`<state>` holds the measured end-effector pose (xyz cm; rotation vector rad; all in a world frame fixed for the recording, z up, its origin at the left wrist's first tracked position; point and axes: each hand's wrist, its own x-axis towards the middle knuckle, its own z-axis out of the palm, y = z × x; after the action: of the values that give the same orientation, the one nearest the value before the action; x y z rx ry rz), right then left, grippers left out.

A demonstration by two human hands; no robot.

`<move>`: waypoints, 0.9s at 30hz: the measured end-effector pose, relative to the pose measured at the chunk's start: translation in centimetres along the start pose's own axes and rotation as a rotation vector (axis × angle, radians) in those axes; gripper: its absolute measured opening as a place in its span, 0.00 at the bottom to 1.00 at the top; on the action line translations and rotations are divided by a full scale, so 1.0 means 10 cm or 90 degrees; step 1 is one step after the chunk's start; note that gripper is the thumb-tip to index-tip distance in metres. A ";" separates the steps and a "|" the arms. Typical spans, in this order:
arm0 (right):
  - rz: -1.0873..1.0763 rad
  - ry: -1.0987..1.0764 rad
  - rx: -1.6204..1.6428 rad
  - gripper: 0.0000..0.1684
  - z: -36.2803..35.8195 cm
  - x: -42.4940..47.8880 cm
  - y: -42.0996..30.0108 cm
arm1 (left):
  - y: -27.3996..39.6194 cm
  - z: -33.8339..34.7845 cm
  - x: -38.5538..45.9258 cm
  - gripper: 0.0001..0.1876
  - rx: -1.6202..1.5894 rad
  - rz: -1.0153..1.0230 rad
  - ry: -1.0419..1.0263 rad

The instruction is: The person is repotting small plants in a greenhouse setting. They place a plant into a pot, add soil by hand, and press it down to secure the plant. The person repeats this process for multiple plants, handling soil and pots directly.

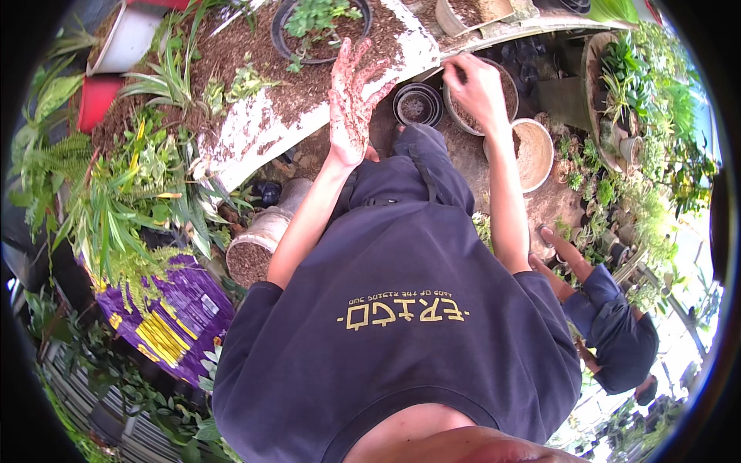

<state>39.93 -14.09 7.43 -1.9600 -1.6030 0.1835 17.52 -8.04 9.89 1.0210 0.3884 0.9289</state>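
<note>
My left hand is raised over the near edge of a white-topped table, its fingers apart and smeared with damp soil. It holds nothing. Just beyond the fingertips, a leafy green plant grows in a round black pot surrounded by loose brown potting mix. My right hand is by the table's edge, above a round tub of soil. Its fingers are curled together, and whether anything is between them is hidden.
Nested black pots and a pale bucket stand on the ground below. Uprooted spider plants lie at the table's left. A soil-filled container and a purple sack are lower left. Another person is at right.
</note>
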 end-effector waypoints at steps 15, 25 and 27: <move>0.489 0.207 0.029 0.10 -0.53 -1.40 3.23 | -1.83 1.14 0.66 0.36 0.153 -0.292 -0.083; 0.660 -0.169 -0.062 0.57 1.64 -2.19 5.34 | -5.84 0.54 1.14 0.41 0.750 -0.330 -0.413; 0.616 -0.197 -0.104 0.54 2.05 -2.18 5.77 | -6.65 0.41 1.31 0.40 0.831 -0.221 -0.473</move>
<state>73.70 -32.67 -44.94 -2.7935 -0.6974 0.7763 59.39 -13.04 -43.36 2.2748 0.5052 -0.1906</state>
